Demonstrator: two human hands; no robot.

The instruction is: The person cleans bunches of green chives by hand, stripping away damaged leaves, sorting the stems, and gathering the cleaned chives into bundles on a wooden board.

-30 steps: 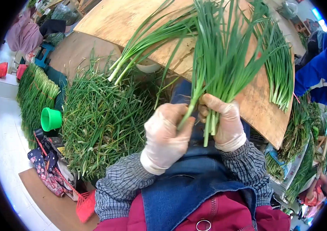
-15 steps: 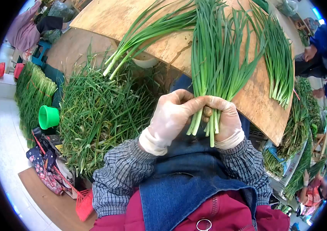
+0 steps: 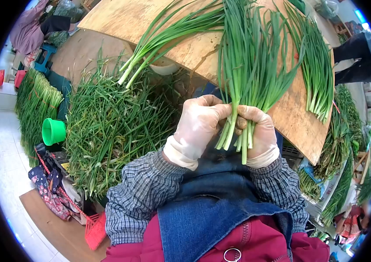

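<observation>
Our gloved left hand (image 3: 196, 126) and gloved right hand (image 3: 257, 133) grip long green leafy stalks with pale stems (image 3: 236, 96) — pinched side by side, leaves over the near edge of the pale wooden bench (image 3: 194, 50).

Bucket (image 3: 54, 132) left of leaf heap (image 3: 115, 135); right, stalk bundle (image 3: 318, 78) on board (image 3: 301, 126).

The left hand (image 3: 200, 129) closes in to meet the right hand (image 3: 259, 133) at the base of green stalks (image 3: 235, 94), as dark-trousered legs (image 3: 355, 49) emerge more fully at right.
</observation>
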